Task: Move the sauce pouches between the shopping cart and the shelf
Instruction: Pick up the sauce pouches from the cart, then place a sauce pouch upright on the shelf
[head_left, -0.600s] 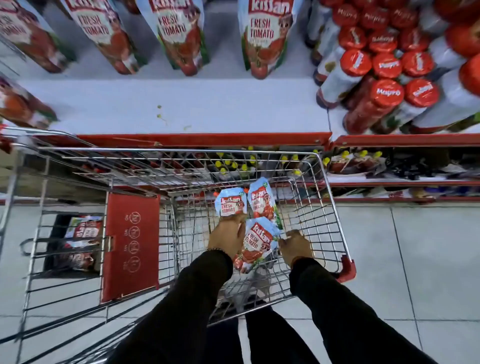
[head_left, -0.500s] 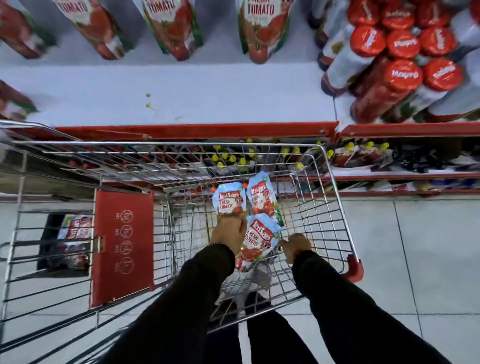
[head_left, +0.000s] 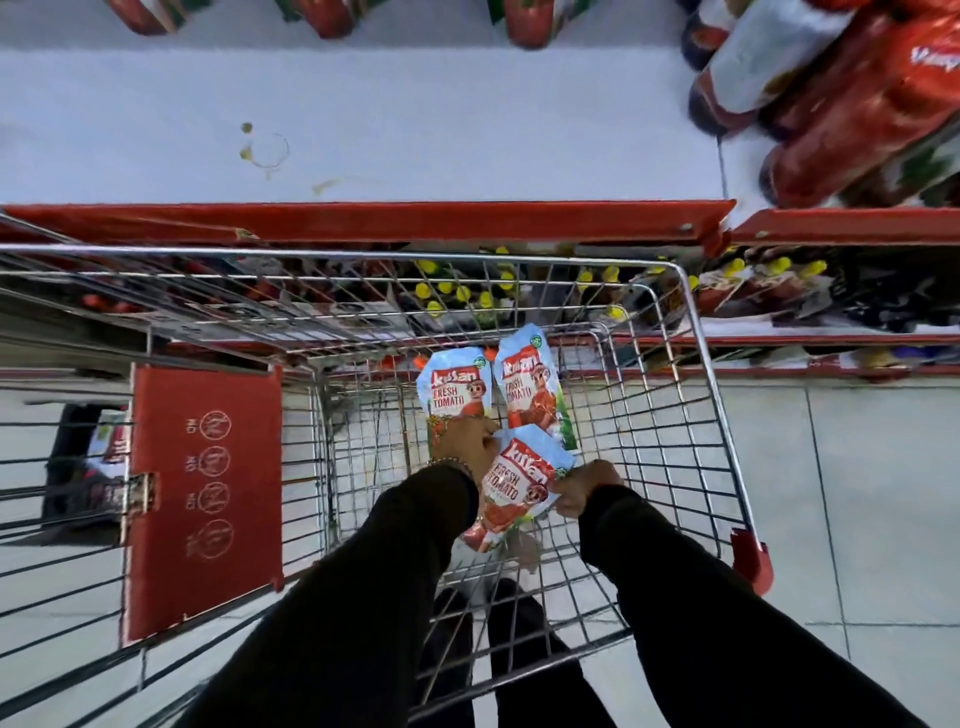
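Gripping light-blue tomato sauce pouches (head_left: 519, 483) with both hands (head_left: 584, 491).

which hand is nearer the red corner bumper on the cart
Right. The right hand grips a pouch inside the cart, well short of the red corner bumper; the left hand is farther off.

We're looking through a single head-worn wide-angle camera, aimed steeply down and forward. The shopping cart (head_left: 691, 332) sits close below us, the shelf (head_left: 363, 223) runs across the far edge, both sleeves reach in from the near edge, and straight lines bow outward.
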